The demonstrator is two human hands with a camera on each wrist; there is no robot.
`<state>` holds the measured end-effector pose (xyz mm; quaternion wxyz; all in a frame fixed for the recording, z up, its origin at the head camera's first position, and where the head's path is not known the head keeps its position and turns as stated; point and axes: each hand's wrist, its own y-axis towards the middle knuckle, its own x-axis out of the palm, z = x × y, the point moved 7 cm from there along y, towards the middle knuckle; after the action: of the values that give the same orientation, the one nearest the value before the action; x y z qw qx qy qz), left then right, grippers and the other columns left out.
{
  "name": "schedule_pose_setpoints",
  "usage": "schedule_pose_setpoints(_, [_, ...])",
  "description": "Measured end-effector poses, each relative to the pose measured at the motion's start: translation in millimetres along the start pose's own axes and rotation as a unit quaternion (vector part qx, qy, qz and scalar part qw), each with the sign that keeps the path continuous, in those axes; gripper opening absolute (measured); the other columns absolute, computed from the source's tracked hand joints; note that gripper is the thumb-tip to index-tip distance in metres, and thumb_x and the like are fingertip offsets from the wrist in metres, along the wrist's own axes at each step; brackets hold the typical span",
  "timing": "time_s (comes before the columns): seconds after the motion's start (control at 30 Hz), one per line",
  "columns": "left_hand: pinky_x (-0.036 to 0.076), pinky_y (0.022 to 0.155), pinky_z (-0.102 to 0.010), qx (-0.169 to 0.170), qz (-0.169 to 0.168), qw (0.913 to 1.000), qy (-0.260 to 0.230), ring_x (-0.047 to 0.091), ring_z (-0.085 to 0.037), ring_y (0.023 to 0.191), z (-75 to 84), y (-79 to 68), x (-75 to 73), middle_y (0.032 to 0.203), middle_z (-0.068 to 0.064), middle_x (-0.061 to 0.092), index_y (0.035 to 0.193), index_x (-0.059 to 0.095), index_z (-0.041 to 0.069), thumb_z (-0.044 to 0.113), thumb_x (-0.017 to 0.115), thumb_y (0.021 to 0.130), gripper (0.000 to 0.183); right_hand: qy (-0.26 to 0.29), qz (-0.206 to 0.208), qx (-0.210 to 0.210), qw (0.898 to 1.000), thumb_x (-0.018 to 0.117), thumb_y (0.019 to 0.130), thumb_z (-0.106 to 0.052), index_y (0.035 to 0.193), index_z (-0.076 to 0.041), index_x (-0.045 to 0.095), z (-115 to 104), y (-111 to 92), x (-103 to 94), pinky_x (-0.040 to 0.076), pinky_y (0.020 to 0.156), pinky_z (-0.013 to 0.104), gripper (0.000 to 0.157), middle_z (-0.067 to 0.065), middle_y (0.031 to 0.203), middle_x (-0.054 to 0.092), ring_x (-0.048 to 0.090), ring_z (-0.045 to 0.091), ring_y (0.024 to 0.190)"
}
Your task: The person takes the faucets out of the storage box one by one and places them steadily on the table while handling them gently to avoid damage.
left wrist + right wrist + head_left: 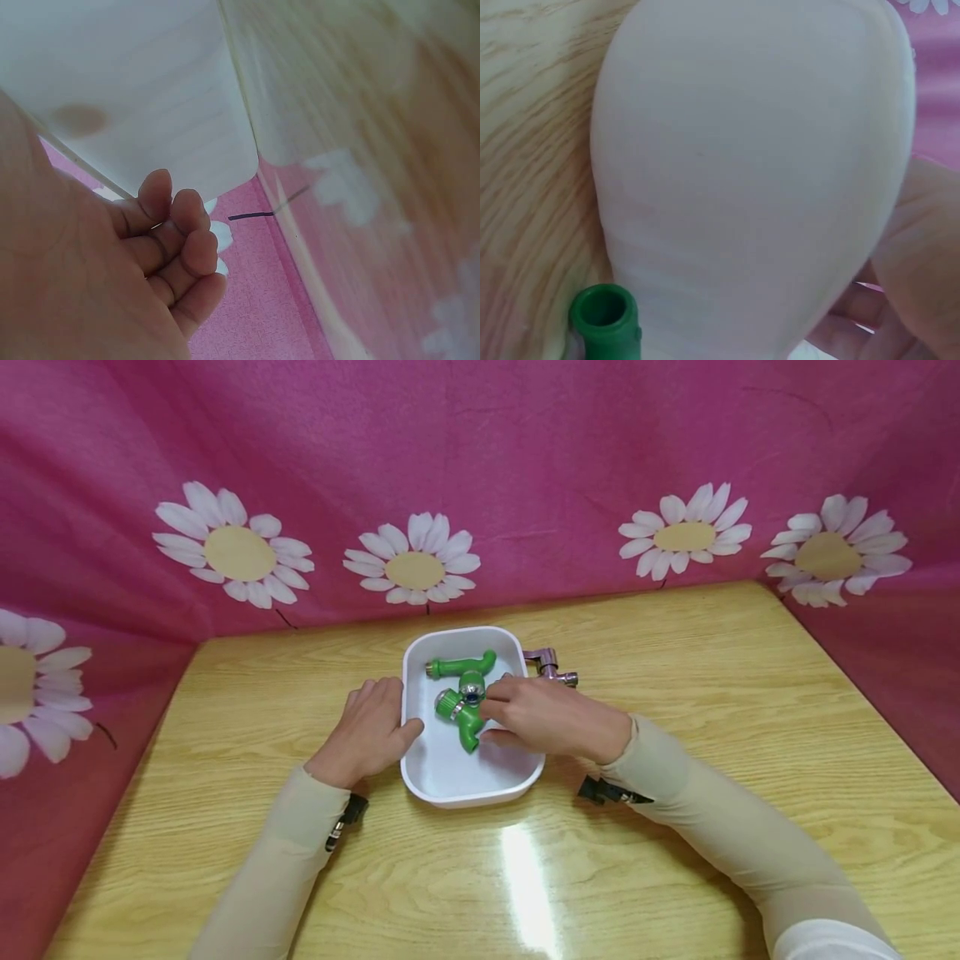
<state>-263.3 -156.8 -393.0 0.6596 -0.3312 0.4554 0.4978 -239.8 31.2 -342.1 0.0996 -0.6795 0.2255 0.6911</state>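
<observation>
A white plastic tub [442, 777] stands on the table with green plastic water taps inside. My left hand [371, 731] holds its left rim, the thumb over the edge and the fingers along the outer wall. In the left wrist view those fingers [187, 232] curl beside the wall. My right hand [543, 714] reaches over the right rim, its fingertips on a green tap [468, 722] with a chrome-ringed knob. Above it lies another green tap [459, 667] with a bent spout. The right fingers' contact is partly hidden; the right wrist view mostly shows the tub's outer wall [750, 150].
A shiny purple-tinted metal tap [550, 667] lies on the table just right of the tub, partly behind my right hand. A green pipe end [605, 319] shows beside the tub in the right wrist view. A pink daisy-print cloth [525, 468] hangs behind the wooden table [375, 877].
</observation>
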Motion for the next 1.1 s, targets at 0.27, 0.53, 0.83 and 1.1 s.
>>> schedule_pose_setpoints(0.27, [0.032, 0.084, -0.038, -0.004, -0.002, 1.0000, 0.000, 0.044, -0.028, 0.096, -1.1, -0.6, 0.8, 0.098, -0.011, 0.054, 0.116, 0.052, 0.000, 0.032, 0.056, 0.093, 0.040, -0.004, -0.011, 0.009, 1.000, 0.075, 0.095, -0.027, 0.106, -0.012, 0.076, 1.5, 2.4, 6.8, 0.061, 0.084, 0.034, 0.019, 0.003, 0.104, 0.076, 0.071, 0.019, 0.100])
schedule_pose_setpoints(0.53, [0.032, 0.084, -0.038, 0.001, 0.001, 1.0000, 0.002, 0.044, -0.028, 0.096, -0.7, -0.1, 0.1, 0.096, -0.011, 0.054, 0.114, 0.052, 0.000, 0.032, 0.056, 0.093, 0.039, -0.011, -0.020, 0.009, 1.000, 0.079, 0.091, -0.025, 0.106, -0.012, 0.075, 2.8, 2.7, 12.8, 0.061, 0.085, 0.036, 0.021, 0.004, 0.105, 0.076, 0.070, 0.021, 0.101])
schedule_pose_setpoints(0.83, [0.033, 0.086, -0.040, 0.000, 0.000, 1.0000, 0.001, 0.044, -0.029, 0.098, -0.5, 0.3, 0.5, 0.098, -0.011, 0.054, 0.116, 0.052, -0.001, 0.032, 0.055, 0.093, 0.040, 0.003, -0.020, 0.013, 1.000, 0.081, 0.089, -0.024, 0.104, -0.010, 0.075, 4.5, 2.6, 15.6, 0.060, 0.085, 0.036, 0.022, 0.005, 0.104, 0.076, 0.070, 0.022, 0.099])
schedule_pose_setpoints(1.1, [0.033, 0.086, -0.040, 0.000, 0.002, 1.0000, 0.002, 0.045, -0.029, 0.098, -0.1, 0.0, 0.1, 0.098, -0.011, 0.055, 0.115, 0.052, 0.000, 0.032, 0.056, 0.093, 0.039, 0.045, -0.029, 0.022, 0.998, 0.085, 0.084, -0.022, 0.105, -0.010, 0.076, 7.1, 2.9, 19.1, 0.060, 0.085, 0.034, 0.025, 0.004, 0.103, 0.075, 0.070, 0.019, 0.097])
